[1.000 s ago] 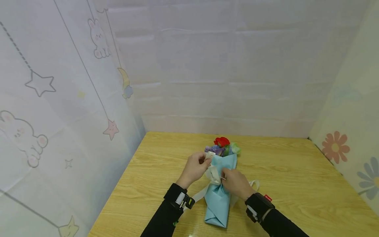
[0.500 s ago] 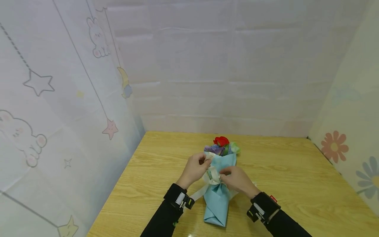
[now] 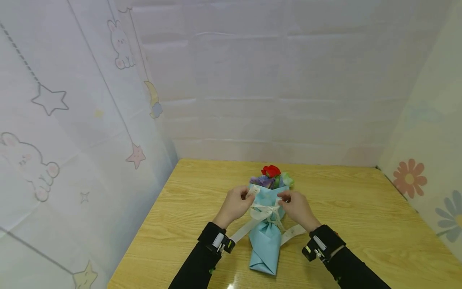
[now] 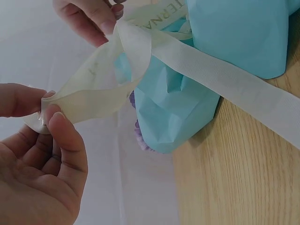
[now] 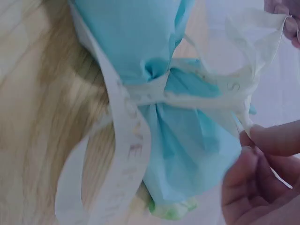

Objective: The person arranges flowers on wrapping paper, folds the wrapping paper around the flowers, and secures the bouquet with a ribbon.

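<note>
A bouquet wrapped in light blue paper [image 3: 264, 249] lies on the table, its red rose [image 3: 270, 171] and purple flowers [image 3: 261, 182] toward the far side. A cream ribbon [image 3: 247, 229] with printed letters circles its gathered waist. My left hand [image 3: 232, 204] pinches a folded loop of the ribbon [image 4: 101, 104] between thumb and fingers, left of the knot. On the other side, my right hand [image 3: 297, 209] pinches another part of the ribbon [image 5: 201, 101] just above the paper. Ribbon tails trail to both sides of the wrap.
The bouquet rests on a wood-grain table [image 3: 202, 192]. A pale sheet [image 3: 281, 100] hangs behind it, and patterned sheets with a pink star [image 3: 136, 156] and an orange-red flower [image 3: 409, 178] stand at the sides.
My right hand has moved up and to the right from the knot, drawing out a ribbon strand. My left hand stays nearly in place with its loop. The right-hand tail shows more.
</note>
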`<state>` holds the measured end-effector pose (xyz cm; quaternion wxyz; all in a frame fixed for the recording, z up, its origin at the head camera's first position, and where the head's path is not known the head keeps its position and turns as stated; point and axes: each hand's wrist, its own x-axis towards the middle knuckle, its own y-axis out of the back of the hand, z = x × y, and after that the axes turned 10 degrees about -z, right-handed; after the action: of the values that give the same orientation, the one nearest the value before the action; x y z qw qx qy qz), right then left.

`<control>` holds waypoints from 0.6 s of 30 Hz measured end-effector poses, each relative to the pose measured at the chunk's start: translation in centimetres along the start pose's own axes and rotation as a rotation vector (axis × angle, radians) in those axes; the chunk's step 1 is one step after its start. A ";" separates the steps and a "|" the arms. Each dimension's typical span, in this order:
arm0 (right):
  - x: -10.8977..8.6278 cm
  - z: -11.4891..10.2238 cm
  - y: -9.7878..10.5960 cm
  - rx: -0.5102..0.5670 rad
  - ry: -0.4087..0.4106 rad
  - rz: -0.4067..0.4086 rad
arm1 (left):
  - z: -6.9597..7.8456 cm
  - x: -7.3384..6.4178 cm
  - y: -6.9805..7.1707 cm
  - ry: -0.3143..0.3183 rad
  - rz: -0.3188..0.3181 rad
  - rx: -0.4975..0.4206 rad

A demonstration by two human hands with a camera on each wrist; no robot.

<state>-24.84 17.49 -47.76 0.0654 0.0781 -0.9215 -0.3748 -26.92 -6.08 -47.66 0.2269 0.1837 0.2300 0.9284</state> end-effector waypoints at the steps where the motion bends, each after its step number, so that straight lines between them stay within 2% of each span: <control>1: 0.1 0.2 0.1 0.000 -0.010 -0.011 | 0.0 0.0 0.0 0.002 -0.004 0.003; 4: 0.2 0.7 0.3 0.051 -0.046 -0.058 | 0.1 0.0 0.1 0.011 -0.011 0.016; 11: 0.3 1.5 1.1 0.355 -0.113 -0.124 | 0.0 -0.3 0.2 0.015 -0.032 0.027; 18: 1.0 2.1 2.2 0.457 -0.143 -0.141 | -0.3 -0.6 0.2 0.012 -0.082 0.020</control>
<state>-26.35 20.25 -47.69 -0.0457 0.1284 -0.9768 -0.1650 -26.64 -6.63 -47.92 0.2614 0.1707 0.2481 0.9171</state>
